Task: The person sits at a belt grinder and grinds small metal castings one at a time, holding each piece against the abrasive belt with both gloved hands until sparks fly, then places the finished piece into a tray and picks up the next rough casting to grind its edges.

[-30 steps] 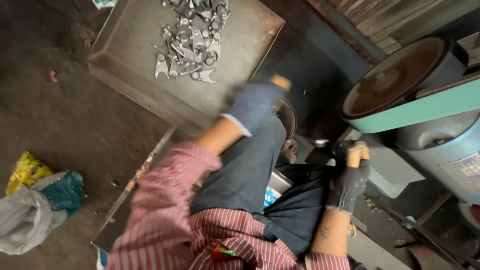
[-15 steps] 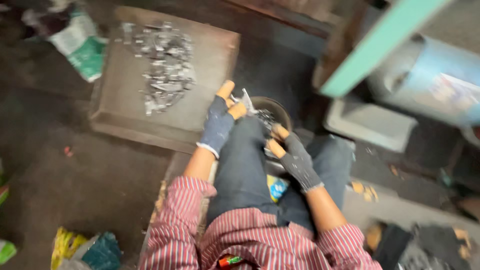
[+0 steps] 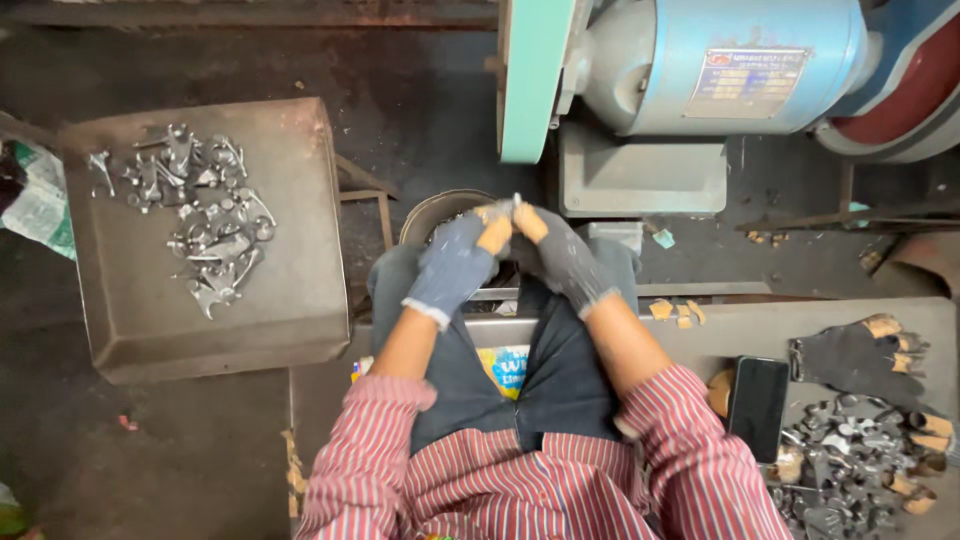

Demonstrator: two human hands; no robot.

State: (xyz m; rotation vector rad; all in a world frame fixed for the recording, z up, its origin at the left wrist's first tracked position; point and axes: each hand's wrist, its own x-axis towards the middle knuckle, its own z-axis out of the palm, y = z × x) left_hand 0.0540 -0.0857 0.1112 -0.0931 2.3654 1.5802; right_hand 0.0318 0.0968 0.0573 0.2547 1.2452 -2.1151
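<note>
Both my hands wear grey gloves with worn fingertips. My left hand (image 3: 455, 258) and my right hand (image 3: 562, 254) meet in front of my knees and together pinch a small shiny metal piece (image 3: 514, 204) between the fingertips. They are held over a round dark bowl (image 3: 432, 213) on the floor between my legs; what lies in the bowl is mostly hidden by the hands. My sleeves are red striped.
A grey metal tray (image 3: 290, 290) with several metal pieces (image 3: 200, 215) stands at the left. A blue motor (image 3: 720, 65) with a green belt guard (image 3: 530, 80) stands ahead. At the right lie a black phone (image 3: 757, 405), spare gloves (image 3: 860, 355) and more metal parts (image 3: 850, 465).
The view has swung round and steadied. My hands, apart a second ago, have come together over the bowl and hold a metal piece between them.
</note>
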